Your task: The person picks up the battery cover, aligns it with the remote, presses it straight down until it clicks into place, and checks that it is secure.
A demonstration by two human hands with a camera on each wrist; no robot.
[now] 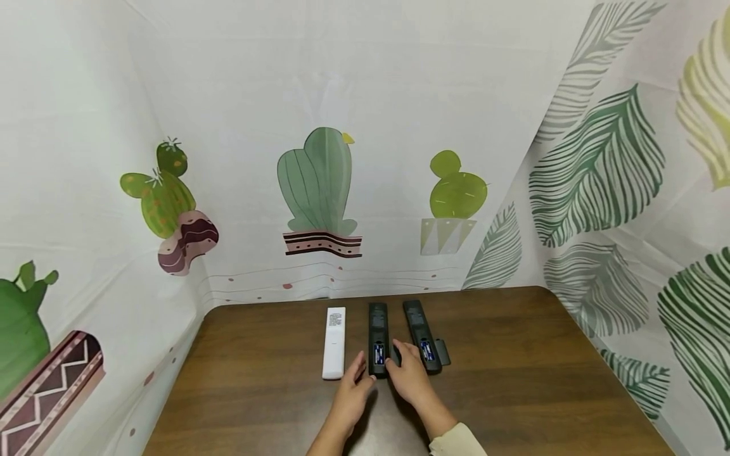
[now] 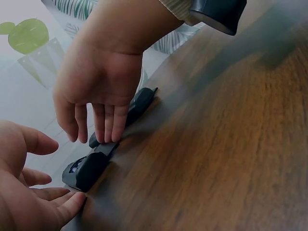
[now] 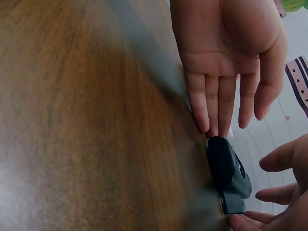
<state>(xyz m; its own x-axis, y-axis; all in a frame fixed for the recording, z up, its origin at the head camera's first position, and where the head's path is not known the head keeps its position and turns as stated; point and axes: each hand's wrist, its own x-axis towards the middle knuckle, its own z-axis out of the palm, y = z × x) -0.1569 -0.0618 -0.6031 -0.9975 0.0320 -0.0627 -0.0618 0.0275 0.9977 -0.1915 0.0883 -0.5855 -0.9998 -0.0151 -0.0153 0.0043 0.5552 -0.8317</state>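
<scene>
A black remote control (image 1: 378, 329) lies back up between my hands, its battery compartment uncovered with blue batteries (image 1: 379, 354) inside. My left hand (image 1: 350, 394) is at its lower left, fingers extended, fingertips close to or touching its side. My right hand (image 1: 412, 379) reaches over the remote's right side with loosely straight fingers. Under those fingertips lies a dark battery cover (image 3: 233, 203), flat beside the remote; whether they touch it I cannot tell. A second black remote control (image 1: 419, 326) lies to the right, also uncovered, with blue batteries (image 1: 426, 350) showing.
On the left lies a white remote control (image 1: 334, 342), back up. Another dark battery cover (image 1: 441, 352) sits against the right-hand remote. Everything rests on a brown wooden table (image 1: 256, 380), with patterned cloth (image 1: 393, 95) hanging behind and at both sides.
</scene>
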